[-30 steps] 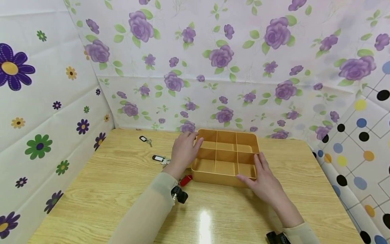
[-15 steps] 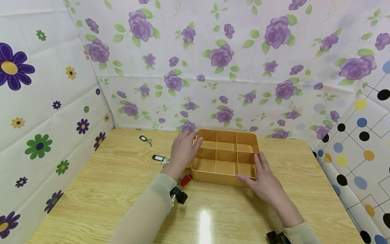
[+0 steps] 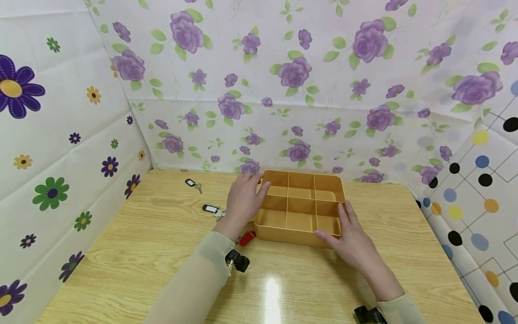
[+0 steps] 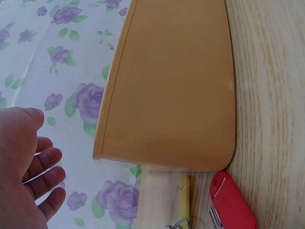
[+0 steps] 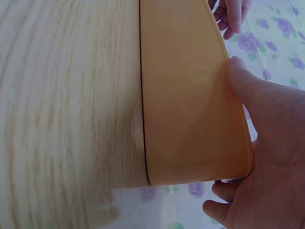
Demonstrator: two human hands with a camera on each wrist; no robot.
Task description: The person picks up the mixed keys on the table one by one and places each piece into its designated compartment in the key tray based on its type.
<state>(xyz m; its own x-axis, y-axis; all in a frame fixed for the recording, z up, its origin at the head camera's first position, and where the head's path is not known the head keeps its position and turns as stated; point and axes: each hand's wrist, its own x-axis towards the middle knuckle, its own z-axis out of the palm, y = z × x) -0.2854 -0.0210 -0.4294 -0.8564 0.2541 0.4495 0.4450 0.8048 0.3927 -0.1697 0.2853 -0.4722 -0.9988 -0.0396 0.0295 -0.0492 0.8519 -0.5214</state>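
Observation:
A mustard-yellow divided box [image 3: 299, 237] with several open compartments stands on the wooden table. My left hand [image 3: 244, 198] hovers at its left side with relaxed fingers, thumb near the rim. In the left wrist view that hand [image 4: 31, 167] shows a gap to the box wall [image 4: 167, 86] and holds nothing. At the front right corner, my right hand [image 3: 356, 243] rests with its thumb on the front rim and its fingers spread along the right side. The right wrist view has the right thumb [image 5: 245, 78] lying against the rim.
Left of the box lie two keys with black-framed tags [image 3: 190, 183] [image 3: 210, 209]. A red key tag [image 3: 247, 238] lies by the front left corner, and a yellow tag [image 4: 184, 198] with a ring is close to it. Flowered cloth [image 3: 226, 67] hangs behind the table [image 3: 133, 252].

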